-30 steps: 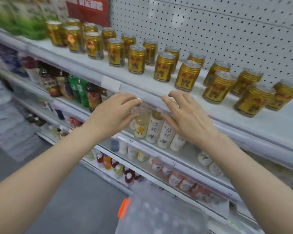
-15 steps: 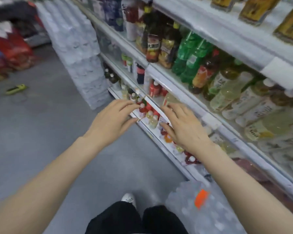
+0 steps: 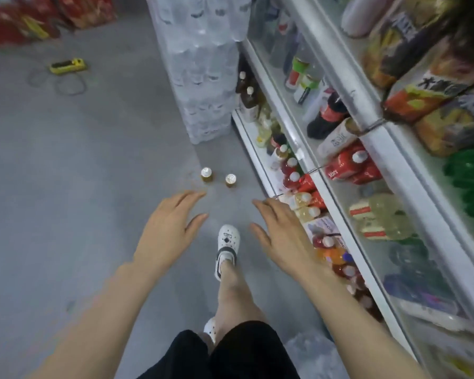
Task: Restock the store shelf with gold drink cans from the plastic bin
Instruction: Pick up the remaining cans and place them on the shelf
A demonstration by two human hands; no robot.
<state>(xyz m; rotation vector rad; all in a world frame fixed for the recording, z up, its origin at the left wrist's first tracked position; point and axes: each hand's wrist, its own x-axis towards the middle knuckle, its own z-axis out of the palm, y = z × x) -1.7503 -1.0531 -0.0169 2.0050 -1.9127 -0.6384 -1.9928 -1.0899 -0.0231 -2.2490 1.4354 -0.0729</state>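
Two small bottles of amber liquid with pale caps (image 3: 218,178) stand upright on the grey concrete floor (image 3: 80,173), and they serve as the landmark. Just below them, both bare hands hover palm-down with fingers spread and nothing in them: the left hand (image 3: 167,231) beneath the left bottle, the right hand (image 3: 281,233) below and right of the pair. Between the hands, under the bottles, is a white perforated clog (image 3: 227,248) on a bare leg. Beyond the bottles rises a stack of shrink-wrapped water bottle packs (image 3: 203,61). Right of them run white metal shelves (image 3: 348,170) of bottled drinks. Far left of them lies a yellow handheld device (image 3: 66,65).
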